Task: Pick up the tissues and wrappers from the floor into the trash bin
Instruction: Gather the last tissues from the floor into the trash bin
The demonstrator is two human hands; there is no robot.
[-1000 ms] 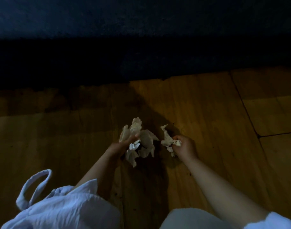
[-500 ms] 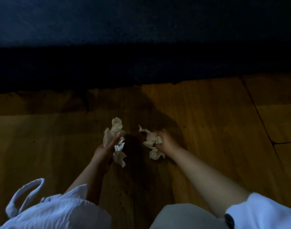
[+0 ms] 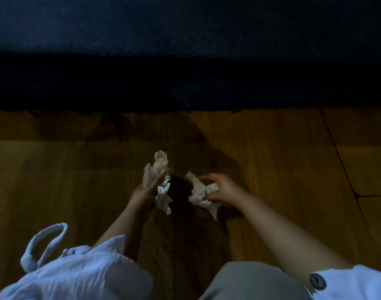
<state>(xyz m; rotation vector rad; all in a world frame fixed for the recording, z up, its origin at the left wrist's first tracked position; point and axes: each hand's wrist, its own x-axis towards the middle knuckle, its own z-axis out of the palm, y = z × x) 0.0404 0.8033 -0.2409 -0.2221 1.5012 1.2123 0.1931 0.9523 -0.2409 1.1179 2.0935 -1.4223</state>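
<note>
My left hand (image 3: 147, 191) grips a bunch of crumpled white tissues (image 3: 158, 169) above the wooden floor (image 3: 271, 159), with some tissue sticking up past the fingers and some hanging below. My right hand (image 3: 223, 189) holds a second crumpled tissue wad (image 3: 201, 193), fingers curled round it, a little to the right of the first bunch. The two hands are apart with a dark shadow between them. No trash bin is in view.
A dark blue rug or furniture edge (image 3: 185, 72) fills the top of the view. My white sleeves with a loose strap loop (image 3: 44, 241) and pale trousers (image 3: 250, 282) fill the bottom. Floorboard seams run at the right.
Both hands have kept hold of their tissues. They have shifted left and a little apart from each other as the view moved.
</note>
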